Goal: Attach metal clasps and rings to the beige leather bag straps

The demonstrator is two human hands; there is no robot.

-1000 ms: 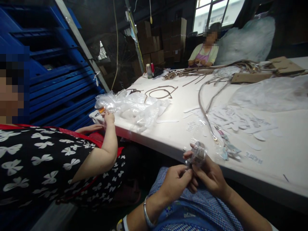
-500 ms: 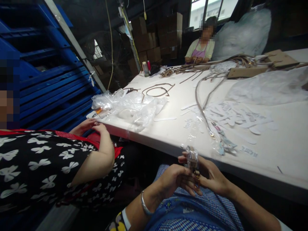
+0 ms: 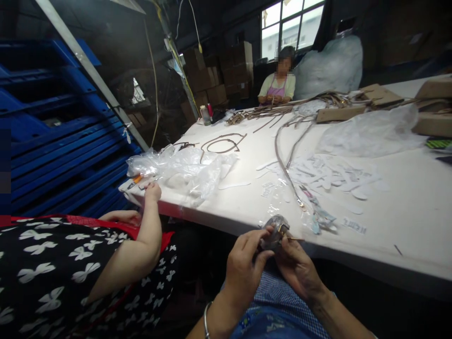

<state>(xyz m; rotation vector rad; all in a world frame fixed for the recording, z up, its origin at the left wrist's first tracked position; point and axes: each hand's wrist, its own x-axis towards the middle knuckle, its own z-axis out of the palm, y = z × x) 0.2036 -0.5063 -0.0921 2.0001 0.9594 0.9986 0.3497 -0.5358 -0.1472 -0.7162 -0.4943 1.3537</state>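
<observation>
Just over the table's front edge, my left hand (image 3: 243,266) grips a rolled-up brown strap (image 3: 276,231) wrapped in clear film, its fingers along the left side. My right hand (image 3: 298,270) pinches the same roll from the right, by its gold-coloured metal part. A thin brown end sticks out beyond the right fingers. The fingers and the film hide part of the roll. On the table beyond lies a long brown strap (image 3: 282,162) with a metal end, its tip close to a small pile of clear and coloured wrappers (image 3: 318,214).
White paper strips (image 3: 332,176) lie spread over the table (image 3: 233,207). Crumpled clear plastic (image 3: 190,169) is at the left, near a co-worker's arm (image 3: 144,235). Bundled straps (image 3: 268,110) and cardboard pieces (image 3: 341,114) line the back, where another person (image 3: 278,87) sits.
My hands have turned the roll and closed around it, the left fingers now curled on its side. The co-worker's hand at left has moved up onto the table edge. The view has shifted slightly.
</observation>
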